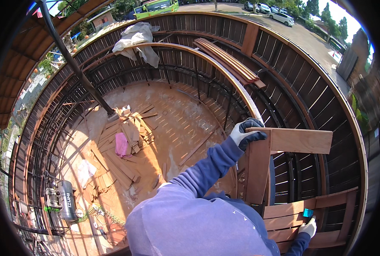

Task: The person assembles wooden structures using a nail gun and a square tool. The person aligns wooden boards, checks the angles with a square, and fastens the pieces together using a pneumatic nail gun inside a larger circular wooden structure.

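My left hand, in a white glove with dark-coated fingers, is closed over the upper end of a reddish-brown wooden board. A second, lighter board runs to the right from that same end. At the lower right my right hand, in a white glove, is closed on a small turquoise object whose kind I cannot make out. Beneath it is a panel of wooden slats with gaps between them. My purple-sleeved torso hides part of the lower middle.
A curved rail and slatted walls surround me. Long planks lie across the frame at the back, near a whitish plastic sheet. Below are loose board offcuts, a pink cloth, an air compressor and a dark post.
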A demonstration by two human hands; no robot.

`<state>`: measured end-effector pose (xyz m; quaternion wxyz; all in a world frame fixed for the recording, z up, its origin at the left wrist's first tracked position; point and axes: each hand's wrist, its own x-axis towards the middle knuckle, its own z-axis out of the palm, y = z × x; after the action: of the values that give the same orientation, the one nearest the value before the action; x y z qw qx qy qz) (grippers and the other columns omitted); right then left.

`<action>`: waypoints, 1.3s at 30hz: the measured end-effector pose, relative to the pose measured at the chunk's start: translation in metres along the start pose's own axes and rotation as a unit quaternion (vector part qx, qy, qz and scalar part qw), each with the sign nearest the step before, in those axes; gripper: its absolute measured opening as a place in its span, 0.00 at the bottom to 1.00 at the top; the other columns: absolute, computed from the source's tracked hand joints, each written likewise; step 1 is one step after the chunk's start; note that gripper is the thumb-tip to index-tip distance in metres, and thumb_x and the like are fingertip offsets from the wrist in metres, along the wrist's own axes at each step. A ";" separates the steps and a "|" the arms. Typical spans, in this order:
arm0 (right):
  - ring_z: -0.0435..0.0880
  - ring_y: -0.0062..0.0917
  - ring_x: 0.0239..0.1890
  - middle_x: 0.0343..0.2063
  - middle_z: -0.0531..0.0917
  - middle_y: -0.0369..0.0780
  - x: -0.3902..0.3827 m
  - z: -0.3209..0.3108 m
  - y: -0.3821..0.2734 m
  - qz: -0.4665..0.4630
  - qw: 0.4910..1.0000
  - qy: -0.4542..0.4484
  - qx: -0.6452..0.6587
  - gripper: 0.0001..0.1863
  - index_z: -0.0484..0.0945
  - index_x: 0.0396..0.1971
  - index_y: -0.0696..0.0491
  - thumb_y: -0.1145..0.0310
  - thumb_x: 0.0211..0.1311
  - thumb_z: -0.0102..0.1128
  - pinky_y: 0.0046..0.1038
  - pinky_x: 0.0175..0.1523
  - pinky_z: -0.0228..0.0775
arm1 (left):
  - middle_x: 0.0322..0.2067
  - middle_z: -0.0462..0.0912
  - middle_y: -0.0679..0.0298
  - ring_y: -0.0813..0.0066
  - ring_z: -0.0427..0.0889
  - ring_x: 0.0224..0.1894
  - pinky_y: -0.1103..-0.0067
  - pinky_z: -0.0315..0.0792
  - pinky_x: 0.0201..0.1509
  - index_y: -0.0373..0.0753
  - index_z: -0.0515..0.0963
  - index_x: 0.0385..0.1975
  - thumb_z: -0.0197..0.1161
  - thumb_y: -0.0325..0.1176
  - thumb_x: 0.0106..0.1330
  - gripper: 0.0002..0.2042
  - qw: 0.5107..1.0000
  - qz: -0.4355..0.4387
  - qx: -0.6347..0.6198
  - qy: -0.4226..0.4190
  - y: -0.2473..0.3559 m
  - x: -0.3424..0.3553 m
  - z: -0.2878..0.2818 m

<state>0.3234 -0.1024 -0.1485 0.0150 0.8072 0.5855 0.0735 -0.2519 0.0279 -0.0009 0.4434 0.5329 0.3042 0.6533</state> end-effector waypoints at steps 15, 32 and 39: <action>0.81 0.21 0.31 0.39 0.83 0.43 -0.091 -0.125 -0.023 0.206 0.656 0.096 0.720 0.23 0.73 0.55 0.63 0.79 0.57 0.45 0.21 0.36 0.75 | 0.34 0.83 0.67 0.78 0.80 0.39 0.79 0.74 0.48 0.36 0.84 0.36 0.65 0.33 0.63 0.08 0.981 -0.128 -0.087 -0.121 -0.040 0.005 0.088; 0.81 0.26 0.45 0.44 0.83 0.43 -0.151 -0.201 -0.108 0.038 0.757 0.048 0.651 0.26 0.75 0.54 0.61 0.79 0.50 0.52 0.27 0.54 0.73 | 0.37 0.85 0.62 0.74 0.82 0.41 0.76 0.74 0.51 0.34 0.86 0.36 0.60 0.32 0.65 0.10 0.922 -0.182 -0.149 -0.306 -0.068 -0.003 0.232; 0.80 0.25 0.43 0.41 0.82 0.44 -0.144 -0.204 -0.111 0.035 0.736 0.036 0.675 0.24 0.76 0.52 0.64 0.77 0.51 0.52 0.26 0.53 0.72 | 0.38 0.86 0.62 0.73 0.83 0.41 0.76 0.75 0.51 0.35 0.86 0.37 0.58 0.31 0.66 0.10 0.919 -0.149 -0.113 -0.347 -0.080 -0.005 0.242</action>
<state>0.1469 -0.2170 0.0266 -0.5575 0.6223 0.4527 -0.3114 0.0025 0.0389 -0.0126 0.6710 0.6209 0.1309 0.3836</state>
